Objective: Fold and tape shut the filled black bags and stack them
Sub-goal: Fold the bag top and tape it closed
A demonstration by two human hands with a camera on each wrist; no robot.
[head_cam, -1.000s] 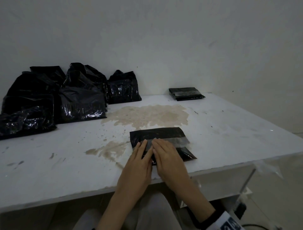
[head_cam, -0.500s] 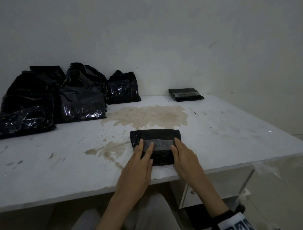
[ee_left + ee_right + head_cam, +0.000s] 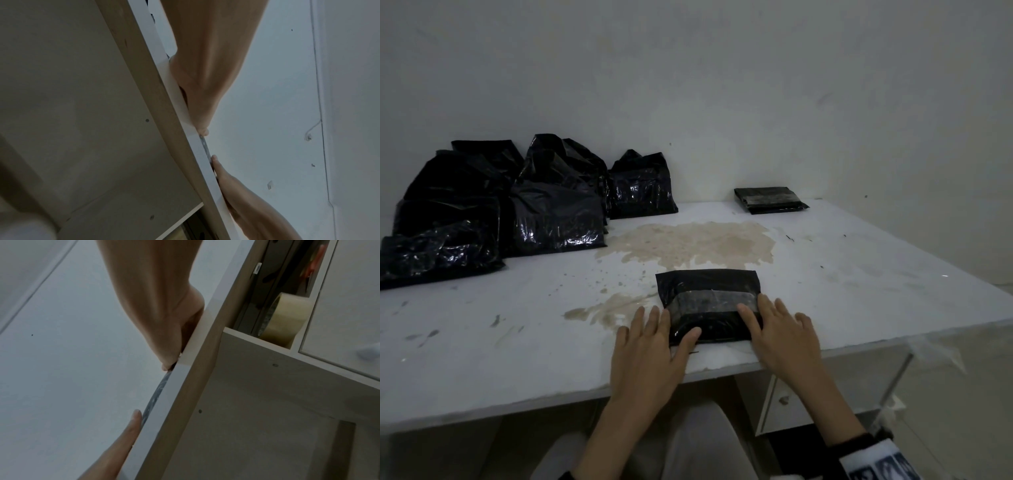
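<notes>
Two hands are laid flat-fingered on the taped bag (image 3: 707, 301) at the near tabletop (image 3: 859, 281) edge, left hand (image 3: 650, 353) and right hand (image 3: 782, 337) flanking its crosswise length, while the finished stack (image 3: 770, 199) is seen far back right, nearer the right.

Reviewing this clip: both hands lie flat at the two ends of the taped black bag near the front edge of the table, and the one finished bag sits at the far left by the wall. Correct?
Not quite. The finished bag sits at the far right by the wall, as the head view shows; the far left holds the pile of untaped bags. The rest holds: left hand and right hand lie flat at the ends of the taped black bag near the table front edge.
</notes>
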